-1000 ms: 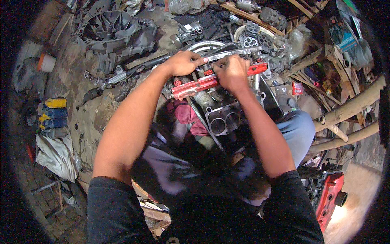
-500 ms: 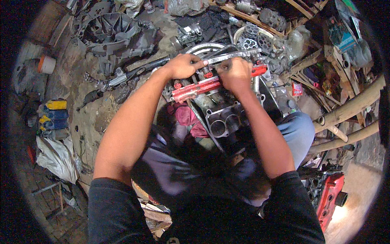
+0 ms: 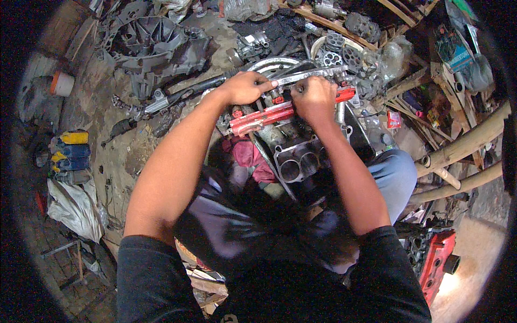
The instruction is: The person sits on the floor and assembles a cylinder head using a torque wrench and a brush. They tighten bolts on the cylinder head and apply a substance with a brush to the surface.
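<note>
A long red-and-silver metal engine cover (image 3: 262, 118) lies slantwise in front of me. My left hand (image 3: 244, 89) grips the left part of its silver far edge, thumb on top and fingers curled over the far side. Against the middle of the cover, my right hand (image 3: 314, 98) is closed in a fist. Whatever its fingers hold is hidden. Just nearer to me, between my forearms, sits an engine block (image 3: 299, 164) with large round bores, partly covered by my right forearm. A dark pink cloth (image 3: 249, 154) lies beside the block.
A big grey bell housing (image 3: 156, 46) lies at the far left. Round gear-like metal plates (image 3: 334, 54) are piled beyond my right hand. Wooden poles (image 3: 463, 140) cross at the right. Another red engine cover (image 3: 439, 264) rests at the lower right, with plastic bottles (image 3: 72, 151) at the left.
The engine cover sits very slightly further right in the picture, and my right hand has shifted slightly with it. My left hand keeps its grip.
</note>
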